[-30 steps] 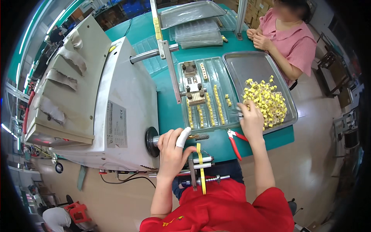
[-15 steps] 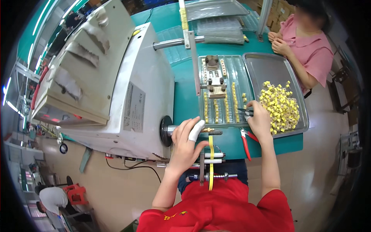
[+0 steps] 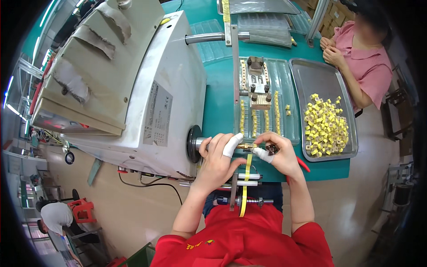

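In the head view, curls the left hand (image 3: pixel 218 162) over a metal spindle (image 3: pixel 200 141), perhaps to steady it; cannot tell how firmly. Holds a dark tool (image 3: pixel 271 149) inside the right hand (image 3: pixel 284 156), seemingly to free finger and thumb, both at the spindle's tip. Has yellow tape (image 3: pixel 244 196) crossing rollers (image 3: pixel 251 176) just below, and yellow blocks (image 3: pixel 327 127) heaped in a metal tray (image 3: pixel 313 78), probably for easy reach.

Green table (image 3: pixel 220 98) bears machine (image 3: pixel 173 80) at left, clear tray (image 3: pixel 288 80) at centre, steel tray (image 3: pixel 316 78) at right, red-handled tool (image 3: pixel 304 165), partly hidden, at near right, and, at far side, tray stack (image 3: pixel 266 32) with flat clear trays (image 3: pixel 208 50) left of it.
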{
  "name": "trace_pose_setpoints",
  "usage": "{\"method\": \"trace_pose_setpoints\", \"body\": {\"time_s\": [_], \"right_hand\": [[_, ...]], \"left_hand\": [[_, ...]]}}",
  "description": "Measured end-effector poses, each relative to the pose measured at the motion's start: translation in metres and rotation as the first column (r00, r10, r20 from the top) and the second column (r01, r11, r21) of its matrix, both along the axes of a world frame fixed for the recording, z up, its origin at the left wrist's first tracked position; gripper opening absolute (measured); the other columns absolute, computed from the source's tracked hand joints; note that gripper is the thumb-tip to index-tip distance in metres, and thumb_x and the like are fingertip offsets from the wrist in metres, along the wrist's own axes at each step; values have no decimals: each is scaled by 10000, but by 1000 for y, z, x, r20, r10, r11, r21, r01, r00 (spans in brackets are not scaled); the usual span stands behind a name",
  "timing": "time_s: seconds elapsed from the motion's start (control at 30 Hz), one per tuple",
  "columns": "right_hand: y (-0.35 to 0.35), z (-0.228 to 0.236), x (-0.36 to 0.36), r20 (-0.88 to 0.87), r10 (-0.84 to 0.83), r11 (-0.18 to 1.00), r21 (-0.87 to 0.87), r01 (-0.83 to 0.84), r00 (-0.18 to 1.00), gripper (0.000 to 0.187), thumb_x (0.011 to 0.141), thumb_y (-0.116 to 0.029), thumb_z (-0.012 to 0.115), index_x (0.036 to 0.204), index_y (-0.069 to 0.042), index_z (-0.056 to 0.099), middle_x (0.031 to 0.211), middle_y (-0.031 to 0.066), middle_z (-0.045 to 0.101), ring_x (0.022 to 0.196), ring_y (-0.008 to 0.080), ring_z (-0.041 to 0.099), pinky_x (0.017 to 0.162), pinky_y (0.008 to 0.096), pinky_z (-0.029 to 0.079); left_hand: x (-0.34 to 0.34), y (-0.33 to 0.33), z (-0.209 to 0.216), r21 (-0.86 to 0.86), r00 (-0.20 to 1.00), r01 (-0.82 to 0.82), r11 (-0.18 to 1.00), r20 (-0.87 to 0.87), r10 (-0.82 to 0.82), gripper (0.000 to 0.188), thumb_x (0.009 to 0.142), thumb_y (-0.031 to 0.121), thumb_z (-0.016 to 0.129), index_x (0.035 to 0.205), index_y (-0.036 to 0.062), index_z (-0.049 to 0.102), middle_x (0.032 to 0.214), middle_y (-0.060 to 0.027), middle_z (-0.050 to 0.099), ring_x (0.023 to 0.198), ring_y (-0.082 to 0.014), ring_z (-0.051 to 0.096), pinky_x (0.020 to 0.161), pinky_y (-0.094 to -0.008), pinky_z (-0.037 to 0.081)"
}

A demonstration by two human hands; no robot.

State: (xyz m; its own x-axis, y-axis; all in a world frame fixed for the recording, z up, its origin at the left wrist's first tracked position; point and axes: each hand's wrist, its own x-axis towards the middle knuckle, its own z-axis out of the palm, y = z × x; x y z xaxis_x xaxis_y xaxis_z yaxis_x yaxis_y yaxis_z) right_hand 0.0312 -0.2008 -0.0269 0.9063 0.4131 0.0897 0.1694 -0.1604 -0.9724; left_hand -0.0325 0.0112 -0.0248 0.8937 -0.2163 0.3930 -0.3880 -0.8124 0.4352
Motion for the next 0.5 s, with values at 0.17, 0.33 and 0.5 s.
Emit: {"method": "trace_pose_setpoints", "body": {"time_s": [0.17,0.33,0.5], "right_hand": [[-2,15,5,78,34,985,-170,-20,996,225,761,-54,820,954,-17,710,912,34,696,714,96,580,643,242,463],[-3,21,11,140,89,974,-218,-57,986,245,765,-55,797,994,-20,716,909,100,709,746,185,672,681,309,524],[-3,26,13,143,125,975,-199,-95,982,255,738,-2,774,984,-8,707,931,127,718,833,239,713,726,332,547]], "left_hand": [[3,1,1,42,999,24,999,25,-25,662,814,345,783,1343,31,541,1273,-87,539,1229,-263,464,1052,-426,231],[4,1,0,35,999,25,999,46,-26,655,817,338,782,1341,27,540,1276,-88,537,1213,-274,466,1034,-424,236],[3,-1,-2,37,999,16,999,40,-18,647,821,346,781,1335,28,549,1282,-85,534,1221,-272,455,1031,-421,234]]}}
